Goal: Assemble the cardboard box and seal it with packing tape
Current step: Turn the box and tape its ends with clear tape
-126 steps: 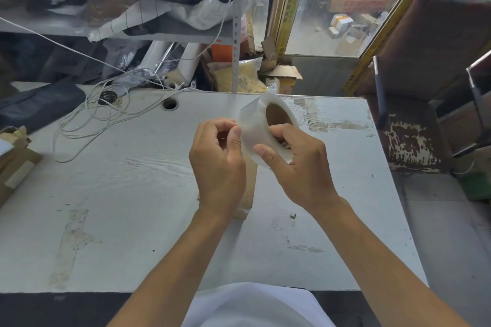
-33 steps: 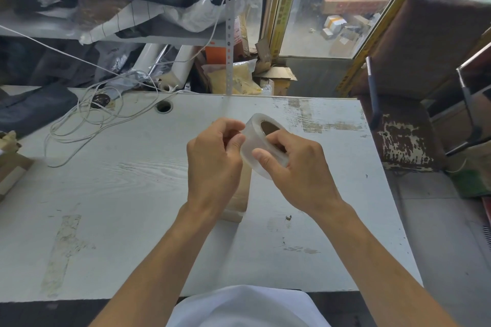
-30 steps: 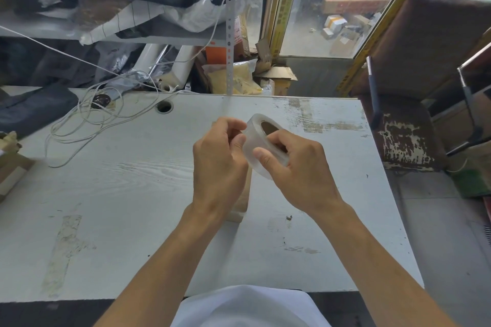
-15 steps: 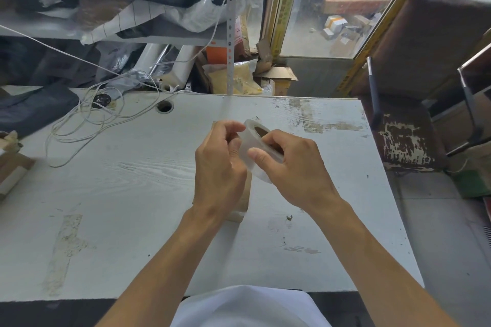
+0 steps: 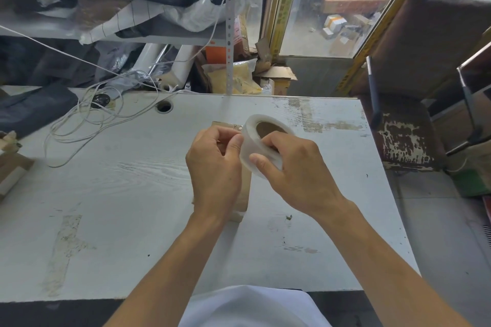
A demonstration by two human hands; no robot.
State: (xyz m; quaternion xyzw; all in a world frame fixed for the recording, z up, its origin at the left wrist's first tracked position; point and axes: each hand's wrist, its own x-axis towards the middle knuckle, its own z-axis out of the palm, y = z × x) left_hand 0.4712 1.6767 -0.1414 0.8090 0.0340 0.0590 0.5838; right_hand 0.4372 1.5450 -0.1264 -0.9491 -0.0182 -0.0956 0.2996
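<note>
Step in hand, as I read it: finding the free end of the tape, box not yet sealed. Right hand (image 5: 297,170) is clenched around the one roll of tape (image 5: 261,146), thumb across the outer face, fingers hooked into the brown core, roll held up off the table (image 5: 132,194) and tilted toward the camera. Left hand (image 5: 215,164) sits just beside the roll, fingers curled with the thumb tip pressed on the roll's left edge; looks like it's picking at the tape end, but I can't tell if any tape is actually lifted — it's clear film and the fingertips hide the spot. One cardboard box (image 5: 243,194), small and brown, stands on the table directly under and behind both hands, mostly covered by them; a top corner shows above the left knuckles and a side strip shows between the wrists. Whether its flaps are closed, can't tell. Next move probably needs the end peeled free, a length pulled out, then the roll brought down to the box top with the other hand holding the box steady. Count: two hands, one roll, one box in play. Also a loose coil of white cable (image 5: 87,119) at far left of the table, and one round cable hole (image 5: 164,106) near the back edge.
</note>
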